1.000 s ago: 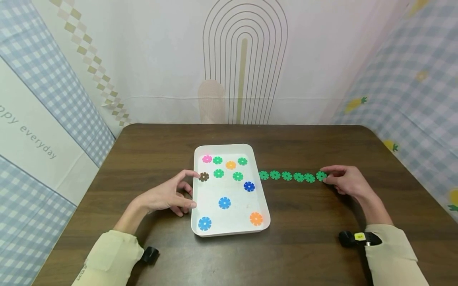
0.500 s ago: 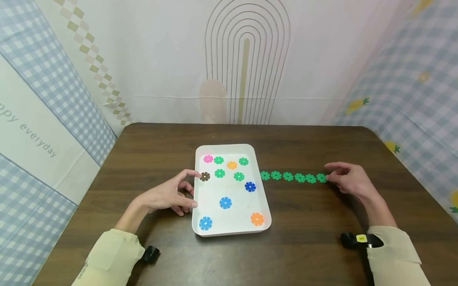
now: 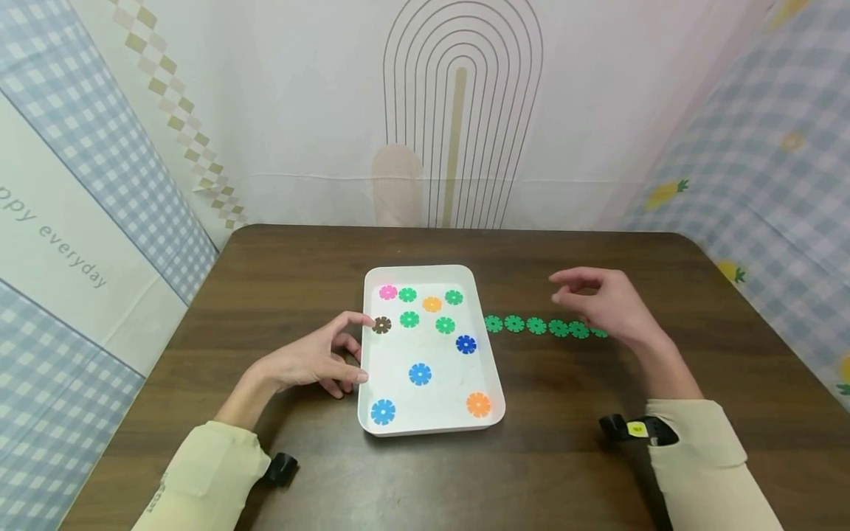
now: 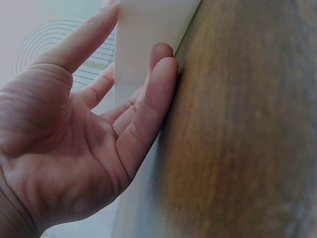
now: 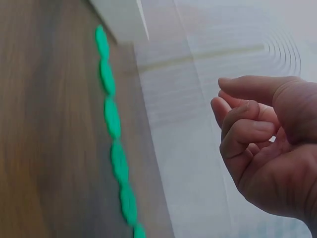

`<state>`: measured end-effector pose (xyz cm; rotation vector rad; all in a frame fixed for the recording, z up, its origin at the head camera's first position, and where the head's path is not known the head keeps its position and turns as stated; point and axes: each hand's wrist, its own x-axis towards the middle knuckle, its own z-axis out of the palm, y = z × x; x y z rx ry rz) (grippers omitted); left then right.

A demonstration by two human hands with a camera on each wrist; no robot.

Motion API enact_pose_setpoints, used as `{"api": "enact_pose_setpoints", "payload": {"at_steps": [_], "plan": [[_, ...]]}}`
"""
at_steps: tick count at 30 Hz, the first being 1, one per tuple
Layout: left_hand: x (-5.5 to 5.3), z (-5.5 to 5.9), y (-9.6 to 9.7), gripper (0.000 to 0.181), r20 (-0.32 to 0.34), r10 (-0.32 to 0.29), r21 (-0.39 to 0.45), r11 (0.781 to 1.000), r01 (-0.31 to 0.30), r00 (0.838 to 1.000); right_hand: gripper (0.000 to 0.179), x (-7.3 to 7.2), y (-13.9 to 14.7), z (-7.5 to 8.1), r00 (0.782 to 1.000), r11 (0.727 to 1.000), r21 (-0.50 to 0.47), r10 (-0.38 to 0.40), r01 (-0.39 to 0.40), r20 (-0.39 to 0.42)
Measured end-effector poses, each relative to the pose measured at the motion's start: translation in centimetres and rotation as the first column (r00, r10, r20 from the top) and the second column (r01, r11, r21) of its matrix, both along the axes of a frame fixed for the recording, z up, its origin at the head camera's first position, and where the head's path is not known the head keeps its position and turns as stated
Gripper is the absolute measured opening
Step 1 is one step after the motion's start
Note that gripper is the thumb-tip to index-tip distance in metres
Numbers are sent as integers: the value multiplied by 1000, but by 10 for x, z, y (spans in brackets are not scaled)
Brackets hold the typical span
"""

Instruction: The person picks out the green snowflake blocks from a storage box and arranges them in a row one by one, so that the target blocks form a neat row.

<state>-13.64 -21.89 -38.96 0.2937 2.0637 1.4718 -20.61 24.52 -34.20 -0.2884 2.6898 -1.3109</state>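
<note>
So there's a row of six green plastic-looking notched discs [image 3: 536,325] on the table, right of centre in the head view, starting just beside the tray's right edge (can't tell if it touches). The right wrist view shows them lined up end to end. The right hand [image 3: 607,302] is over the far end of the row, partly covering the last disc; it's holding nothing, fingers loosely curled, thumb and index tips apart.

The white shallow rectangular tray with rounded corners [image 3: 438,398] sits mid-frame. Eleven discs inside: one pink disc [image 3: 388,293], four green, one yellow-orange disc [image 3: 432,304], one brown disc [image 3: 381,325], one dark blue disc [image 3: 466,344], two light blue, one orange disc [image 3: 478,404]. Most crowd the top half, so there's plenty of white floor lower down.

Left hand [image 3: 315,359] is at the tray's left edge, thumb and index spread apart along the rim, not clenched, index tip next to the brown disc.

The dark brown wood-grain table [image 3: 551,472] gives wide room at lower centre and a strip above the row. Its far edge meets a white patterned cloth [image 3: 299,110] across the top of the frame.
</note>
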Motion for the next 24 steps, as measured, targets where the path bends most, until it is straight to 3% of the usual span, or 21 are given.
{"api": "enact_pose_setpoints", "payload": {"at_steps": [5,13,24], "plan": [[0,0,-1,86,-5,-1,-1,1000,1,1000,32,-3,-38,4,999,998,-31,50,-50,-3],[1,-1,-1,86,-2,5,3,1000,-5,1000,33,-6,-91,-8,994,993,-37,109,-108,17],[1,0,0,85,-1,6,9,1000,-6,1000,32,-15,-116,-35,983,984,-9,176,-176,58]]}}
